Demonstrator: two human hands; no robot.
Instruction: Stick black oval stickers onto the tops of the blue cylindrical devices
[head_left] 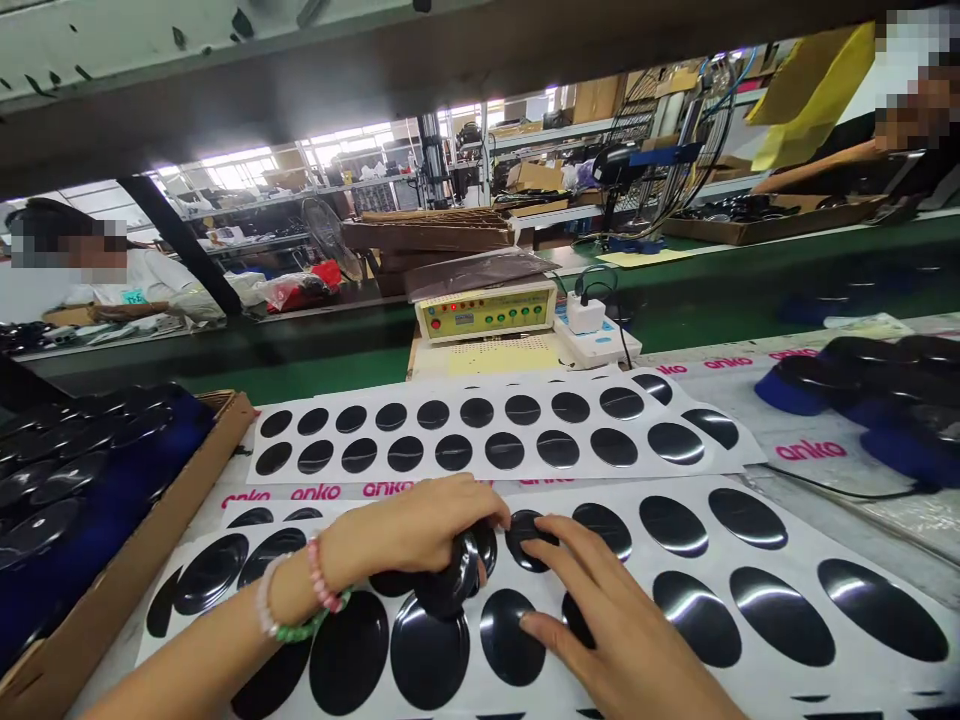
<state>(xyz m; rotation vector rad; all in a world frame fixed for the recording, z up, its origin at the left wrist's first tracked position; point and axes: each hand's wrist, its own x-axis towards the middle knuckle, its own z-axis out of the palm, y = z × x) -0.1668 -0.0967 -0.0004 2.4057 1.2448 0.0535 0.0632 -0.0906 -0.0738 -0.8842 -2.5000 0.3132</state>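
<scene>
My left hand [431, 520], with beaded bracelets at the wrist, is closed around a glossy black round part [450, 580]. Its far side is hidden by my fingers. Beneath it lies a white sheet [637, 590] bearing rows of shiny black oval stickers [514, 635]. To the right, my right hand [607, 610] hovers over or rests on this sheet with its fingers spread and nothing gripped. The fingertips are close to one black sticker [531, 530]; whether they touch it I cannot tell.
Behind lies another sticker sheet [405, 430]. A cardboard box [217, 440] of black-and-blue round parts stands left, with more parts [885, 400] at right. A control box [487, 312] and power strip [600, 345] sit behind. A shelf beam [375, 80] crosses overhead. Co-workers are beyond.
</scene>
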